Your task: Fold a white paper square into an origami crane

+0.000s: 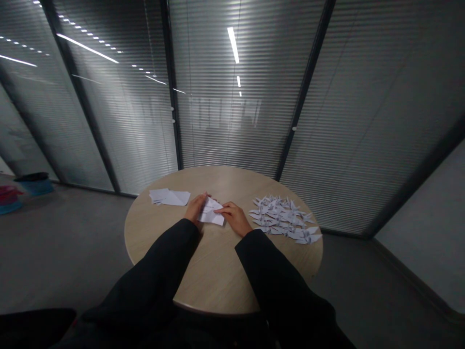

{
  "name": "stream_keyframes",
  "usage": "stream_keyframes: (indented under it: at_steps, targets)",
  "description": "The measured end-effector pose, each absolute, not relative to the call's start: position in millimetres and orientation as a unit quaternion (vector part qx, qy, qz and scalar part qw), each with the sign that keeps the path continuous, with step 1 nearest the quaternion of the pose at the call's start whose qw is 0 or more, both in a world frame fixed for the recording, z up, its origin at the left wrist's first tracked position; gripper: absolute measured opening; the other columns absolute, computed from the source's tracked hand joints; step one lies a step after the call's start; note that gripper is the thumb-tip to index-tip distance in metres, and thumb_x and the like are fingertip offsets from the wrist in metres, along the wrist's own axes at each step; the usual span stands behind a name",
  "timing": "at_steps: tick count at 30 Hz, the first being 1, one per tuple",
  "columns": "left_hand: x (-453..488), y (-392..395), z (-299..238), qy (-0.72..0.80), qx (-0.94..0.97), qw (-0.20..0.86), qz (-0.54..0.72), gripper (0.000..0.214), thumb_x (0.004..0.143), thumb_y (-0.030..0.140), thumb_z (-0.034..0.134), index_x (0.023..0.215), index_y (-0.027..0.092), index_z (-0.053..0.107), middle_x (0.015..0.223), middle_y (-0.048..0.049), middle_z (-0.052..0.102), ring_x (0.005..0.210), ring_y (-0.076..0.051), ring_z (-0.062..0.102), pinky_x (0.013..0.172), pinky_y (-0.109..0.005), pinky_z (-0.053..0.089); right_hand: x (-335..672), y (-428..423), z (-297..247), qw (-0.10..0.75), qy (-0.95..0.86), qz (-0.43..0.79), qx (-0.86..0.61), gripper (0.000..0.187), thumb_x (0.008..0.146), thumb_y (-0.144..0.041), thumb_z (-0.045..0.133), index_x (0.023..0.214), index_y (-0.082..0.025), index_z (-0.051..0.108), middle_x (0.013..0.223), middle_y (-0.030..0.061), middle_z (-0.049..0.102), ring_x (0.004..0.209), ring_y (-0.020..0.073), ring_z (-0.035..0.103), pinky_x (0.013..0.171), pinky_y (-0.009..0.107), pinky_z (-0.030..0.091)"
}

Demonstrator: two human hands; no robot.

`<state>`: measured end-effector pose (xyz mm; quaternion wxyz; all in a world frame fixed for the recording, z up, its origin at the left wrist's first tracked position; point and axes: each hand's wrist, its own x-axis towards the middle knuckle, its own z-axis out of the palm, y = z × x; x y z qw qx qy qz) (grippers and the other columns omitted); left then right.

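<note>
The left hand and the right hand are closing in on a folded white paper from either side, and the paper is lying directly between them, just ahead of both black sleeves. The left fingers are curling over its far left edge and appear to be pinching it, though the thumb is hidden from this view. The right fingers are reaching in flat from the other side and touching its right edge, but I cannot tell whether they are gripping it or only pressing against it. Its longer axis is running roughly across between the fingertips, tilting down toward the right, and it is overlapped more by the left hand, which is sitting slightly nearer. The round wooden table is carrying everything: beyond the left fingers, a small stack of paper squares and a folded paper sheet are lying together, while just past the right hand, a cluster of white origami cranes is spreading out in overlapping rows, well clear of the fingers
</note>
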<state>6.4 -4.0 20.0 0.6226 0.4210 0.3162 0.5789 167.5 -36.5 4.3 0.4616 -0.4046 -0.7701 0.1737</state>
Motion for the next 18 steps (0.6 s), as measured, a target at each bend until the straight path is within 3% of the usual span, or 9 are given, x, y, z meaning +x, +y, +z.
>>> stream_keyframes:
  at_steps: [4, 10, 15, 18]
  targets:
    - [5.8, -2.9, 18.6, 0.340, 0.463, 0.588, 0.569, 0.041, 0.051, 0.035, 0.081, 0.078, 0.013, 0.059, 0.070, -0.0062, 0.066, 0.061, -0.016, 0.062, 0.058, -0.027, 0.048, 165.2, -36.7, 2.2, 0.452, -0.779, 0.165, -0.403, 0.027, 0.082, -0.012, 0.053, 0.090, -0.027, 0.073, 0.088, 0.0029, 0.057, 0.083, 0.0132, 0.055, 0.079, 0.027, 0.045]
    - [1.5, 2.0, 15.7, 0.389, 0.492, 0.527, 0.573, 0.037, 0.050, 0.028, 0.080, 0.077, 0.013, 0.059, 0.063, -0.0028, 0.063, 0.053, -0.013, 0.056, 0.052, -0.024, 0.043, 164.8, -38.6, 5.8, 0.460, -0.773, 0.192, -0.393, 0.027, 0.076, -0.009, 0.053, 0.087, -0.024, 0.073, 0.095, 0.0038, 0.057, 0.091, 0.0147, 0.055, 0.086, 0.028, 0.043]
    - [-0.6, 2.4, 16.5, 0.395, 0.525, 0.484, 0.578, 0.037, 0.052, 0.028, 0.080, 0.080, 0.014, 0.062, 0.061, -0.0016, 0.062, 0.053, -0.013, 0.055, 0.050, -0.023, 0.039, 164.1, -38.4, 10.8, 0.546, -0.665, 0.329, -0.389, 0.028, 0.081, -0.026, 0.051, 0.107, -0.020, 0.061, 0.102, 0.0052, 0.062, 0.094, 0.0160, 0.058, 0.084, 0.029, 0.043]
    - [0.7, -0.2, 17.8, 0.379, 0.563, 0.473, 0.562, 0.034, 0.051, 0.027, 0.081, 0.078, 0.013, 0.065, 0.061, -0.0021, 0.062, 0.054, -0.013, 0.055, 0.051, -0.023, 0.039, 162.2, -36.0, 8.5, 0.533, -0.624, 0.393, -0.415, 0.031, 0.078, -0.040, 0.056, 0.097, -0.016, 0.059, 0.085, 0.0038, 0.064, 0.078, 0.0157, 0.059, 0.071, 0.027, 0.044]
